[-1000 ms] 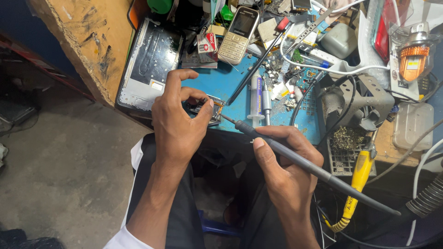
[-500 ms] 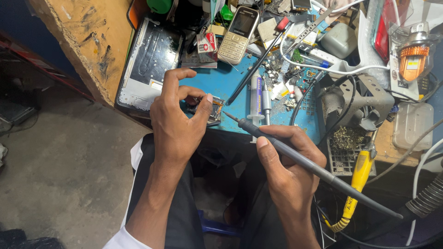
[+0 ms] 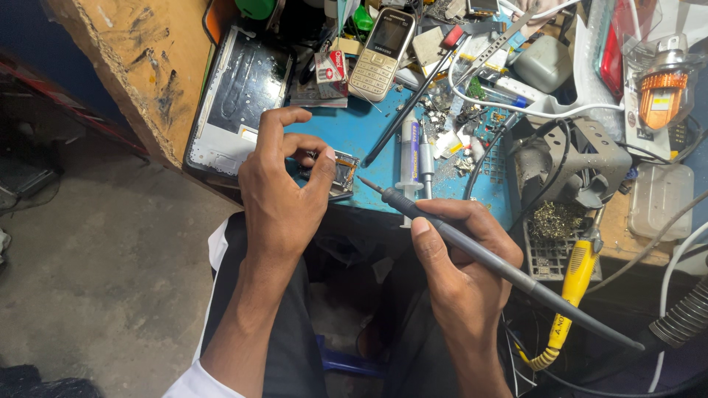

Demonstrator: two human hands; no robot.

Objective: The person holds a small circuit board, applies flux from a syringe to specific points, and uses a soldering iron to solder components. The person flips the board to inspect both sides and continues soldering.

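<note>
Left hand (image 3: 284, 188) grip pinching small circuit board (image 3: 341, 169) | right hand (image 3: 461, 273) grip closed around soldering iron (image 3: 472, 247), tip raised

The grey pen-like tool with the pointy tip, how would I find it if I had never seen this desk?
Start at the blue mat on the cluttered bench. Just below its near edge, the right hand grips a long grey soldering iron like a pencil. Unlike the loose syringe tubes lying nearby, it has a sharp metal tip and is held aimed toward the small circuit board in the left hand.
</note>
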